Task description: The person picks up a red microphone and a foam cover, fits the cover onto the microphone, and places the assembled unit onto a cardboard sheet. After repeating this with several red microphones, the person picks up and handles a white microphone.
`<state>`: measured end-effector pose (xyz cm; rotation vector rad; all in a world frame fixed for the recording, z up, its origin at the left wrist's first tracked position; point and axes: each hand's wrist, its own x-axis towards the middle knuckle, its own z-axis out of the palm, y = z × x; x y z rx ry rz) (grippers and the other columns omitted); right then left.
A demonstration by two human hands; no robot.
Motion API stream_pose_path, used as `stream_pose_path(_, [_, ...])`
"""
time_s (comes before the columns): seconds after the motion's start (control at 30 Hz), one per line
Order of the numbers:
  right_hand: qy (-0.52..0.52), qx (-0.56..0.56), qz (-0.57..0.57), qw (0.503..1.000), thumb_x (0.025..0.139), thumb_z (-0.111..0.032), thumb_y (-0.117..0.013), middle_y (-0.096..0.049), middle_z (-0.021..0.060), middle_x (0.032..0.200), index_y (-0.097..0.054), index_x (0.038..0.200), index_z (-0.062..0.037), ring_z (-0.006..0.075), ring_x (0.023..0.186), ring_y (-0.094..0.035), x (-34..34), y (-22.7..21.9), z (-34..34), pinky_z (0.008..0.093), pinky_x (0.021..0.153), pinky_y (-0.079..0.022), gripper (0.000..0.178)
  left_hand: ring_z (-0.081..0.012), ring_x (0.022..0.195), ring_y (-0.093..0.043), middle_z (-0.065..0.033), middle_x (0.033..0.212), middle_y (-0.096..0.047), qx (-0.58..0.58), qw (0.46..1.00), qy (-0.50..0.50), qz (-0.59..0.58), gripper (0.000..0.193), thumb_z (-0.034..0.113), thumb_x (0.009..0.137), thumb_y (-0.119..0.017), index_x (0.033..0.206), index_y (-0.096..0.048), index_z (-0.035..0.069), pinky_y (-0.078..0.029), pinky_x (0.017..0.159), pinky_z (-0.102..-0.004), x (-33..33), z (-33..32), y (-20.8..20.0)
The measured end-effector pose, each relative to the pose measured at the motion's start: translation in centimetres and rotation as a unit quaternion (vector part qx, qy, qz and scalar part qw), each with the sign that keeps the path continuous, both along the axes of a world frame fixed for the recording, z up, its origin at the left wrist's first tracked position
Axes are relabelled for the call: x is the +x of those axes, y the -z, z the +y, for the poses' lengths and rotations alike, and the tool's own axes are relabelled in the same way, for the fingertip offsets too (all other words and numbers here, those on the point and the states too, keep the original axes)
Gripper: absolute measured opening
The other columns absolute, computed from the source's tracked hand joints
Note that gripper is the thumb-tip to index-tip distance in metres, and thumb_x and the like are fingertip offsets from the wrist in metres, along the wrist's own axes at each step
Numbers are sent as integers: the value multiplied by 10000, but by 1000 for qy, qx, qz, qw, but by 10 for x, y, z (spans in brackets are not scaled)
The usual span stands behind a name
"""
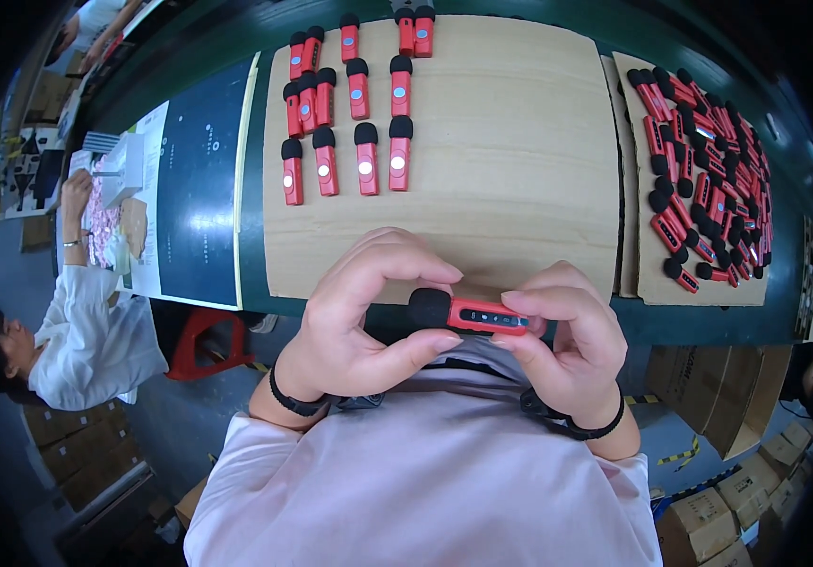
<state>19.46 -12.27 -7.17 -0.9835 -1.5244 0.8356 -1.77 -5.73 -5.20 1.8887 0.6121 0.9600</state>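
A small red clip-on microphone [488,317] with a black foam windscreen [429,308] lies level in front of my chest, its dark panel of small marks facing up. My right hand [572,331] pinches the red body's right end between thumb and fingers. Around the foam end curl the thumb and index finger of my left hand [359,317], one below and one above; their contact looks light. Beyond my hands, several similar microphones [366,161] stand in rows on a cardboard sheet [510,123], most showing a pale round spot.
More red microphones [709,189] crowd a second cardboard sheet [657,283] at the right. Left of the middle sheet lies a dark printed board [200,180]. A co-worker in white [95,331] works at the far left, near a red stool [208,345]. Cardboard boxes [718,392] stand at lower right.
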Motion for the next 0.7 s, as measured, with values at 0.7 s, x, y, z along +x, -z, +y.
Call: stream_pose_path(0.7, [-19, 8, 5, 1000, 753, -54, -796, -610, 102, 904, -631, 1045, 9, 128, 719, -515, -3, 2, 1, 236, 625, -403, 342, -228, 948, -614, -145, 989, -643, -144, 983, 51, -103, 308, -12, 749, -759, 1014, -603, -39, -474, 855, -336, 3, -1, 12])
